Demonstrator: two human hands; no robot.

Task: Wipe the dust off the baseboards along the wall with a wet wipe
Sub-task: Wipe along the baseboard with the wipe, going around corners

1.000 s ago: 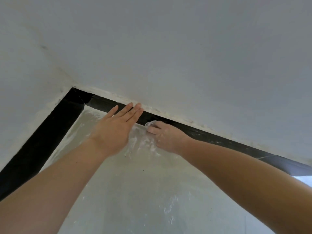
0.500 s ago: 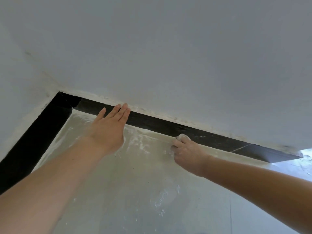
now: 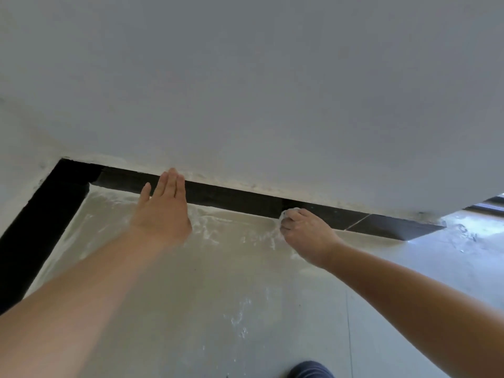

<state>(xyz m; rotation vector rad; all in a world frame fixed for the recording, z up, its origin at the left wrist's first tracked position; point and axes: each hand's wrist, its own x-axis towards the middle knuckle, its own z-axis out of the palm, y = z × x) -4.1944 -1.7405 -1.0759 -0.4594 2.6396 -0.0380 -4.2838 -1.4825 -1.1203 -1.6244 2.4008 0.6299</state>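
Observation:
A black baseboard runs along the foot of the white wall and turns a corner at the left. My right hand grips a crumpled white wet wipe and holds it against the lower edge of the baseboard. My left hand lies flat with straight fingers, its fingertips reaching over the baseboard to the wall's foot. Most of the wipe is hidden inside my right fist.
The pale floor below the baseboard carries white dust smears. A second black baseboard strip runs down the left wall. The wall ends at the right, where a doorway opening shows. A dark shoe tip sits at the bottom edge.
My right hand has slid the wipe to the right along the baseboard, away from my left hand. The view has shifted, showing the wall's right end.

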